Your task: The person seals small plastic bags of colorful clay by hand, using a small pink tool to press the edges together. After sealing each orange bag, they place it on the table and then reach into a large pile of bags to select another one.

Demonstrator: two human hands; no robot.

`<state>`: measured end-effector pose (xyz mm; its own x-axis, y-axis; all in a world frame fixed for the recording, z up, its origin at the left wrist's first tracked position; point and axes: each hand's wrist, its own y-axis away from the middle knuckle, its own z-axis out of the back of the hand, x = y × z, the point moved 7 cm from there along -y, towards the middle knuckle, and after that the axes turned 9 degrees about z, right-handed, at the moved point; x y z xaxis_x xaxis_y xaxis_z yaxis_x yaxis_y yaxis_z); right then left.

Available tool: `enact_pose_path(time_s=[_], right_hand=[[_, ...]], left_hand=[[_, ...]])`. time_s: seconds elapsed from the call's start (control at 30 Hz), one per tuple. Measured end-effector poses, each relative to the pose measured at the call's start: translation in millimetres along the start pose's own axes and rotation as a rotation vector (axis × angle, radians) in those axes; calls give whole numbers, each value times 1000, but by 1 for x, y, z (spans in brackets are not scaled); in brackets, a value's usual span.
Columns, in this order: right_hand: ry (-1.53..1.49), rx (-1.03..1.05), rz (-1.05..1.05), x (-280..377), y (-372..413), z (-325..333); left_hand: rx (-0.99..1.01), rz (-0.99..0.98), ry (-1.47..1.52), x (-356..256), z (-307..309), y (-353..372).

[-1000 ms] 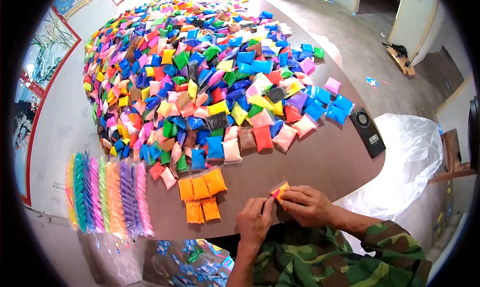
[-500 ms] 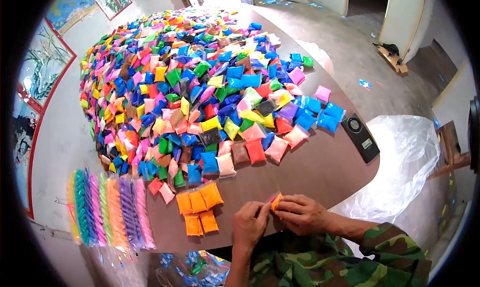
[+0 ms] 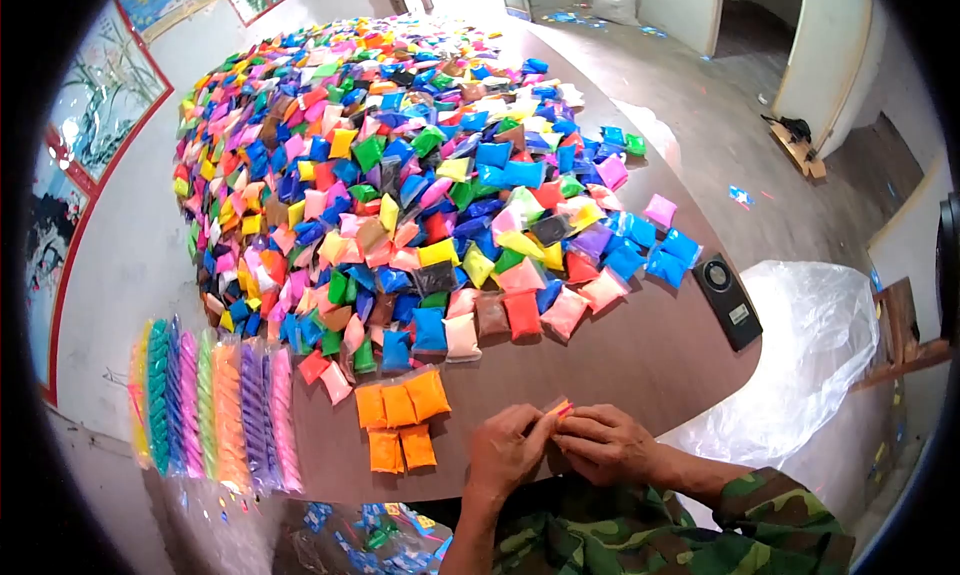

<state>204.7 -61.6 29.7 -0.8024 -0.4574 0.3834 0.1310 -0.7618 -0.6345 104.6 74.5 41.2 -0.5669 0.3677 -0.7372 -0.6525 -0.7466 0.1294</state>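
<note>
My left hand [image 3: 505,451] and my right hand [image 3: 608,443] are close together over the table's near edge. Both have their fingers pinched round a small orange packet [image 3: 559,409]. Only its upper end shows, with a bit of pink on it; my fingers cover the rest. Left of my hands, several flat orange packets [image 3: 400,405] lie in two rows on the brown table [image 3: 640,375].
A large heap of small colourful packets [image 3: 400,185] covers much of the table. Long clear sleeves of twisted coloured packets [image 3: 215,410] lie at the left edge. A black device [image 3: 728,303] lies at the right, beside clear plastic sheeting [image 3: 800,355]. Litter is on the floor below.
The view has shifted slightly. My fingers have closed further over the orange packet, so less of its orange shows, and my hands remain together at the table's edge.
</note>
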Motion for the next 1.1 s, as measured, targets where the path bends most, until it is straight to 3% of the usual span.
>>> enact_pose_path(time_s=[0.17, 0.47, 0.57, 0.77, 0.97, 1.1], right_hand=[[24, 54, -3, 0, -2, -1], [133, 61, -78, 3, -9, -1], [142, 58, -99, 2, -8, -2], [108, 58, -121, 4, -16, 0], [65, -4, -157, 3, -13, 5], [50, -35, -185, -3, -7, 5]], left_hand=[[-79, -58, -90, 18, -8, -8], [17, 89, 120, 23, 1, 16], [-6, 35, -21, 27, -5, 16], [-185, -18, -65, 33, 1, -1], [-96, 39, 195, 28, 1, 26], [-143, 28, 74, 29, -16, 41]])
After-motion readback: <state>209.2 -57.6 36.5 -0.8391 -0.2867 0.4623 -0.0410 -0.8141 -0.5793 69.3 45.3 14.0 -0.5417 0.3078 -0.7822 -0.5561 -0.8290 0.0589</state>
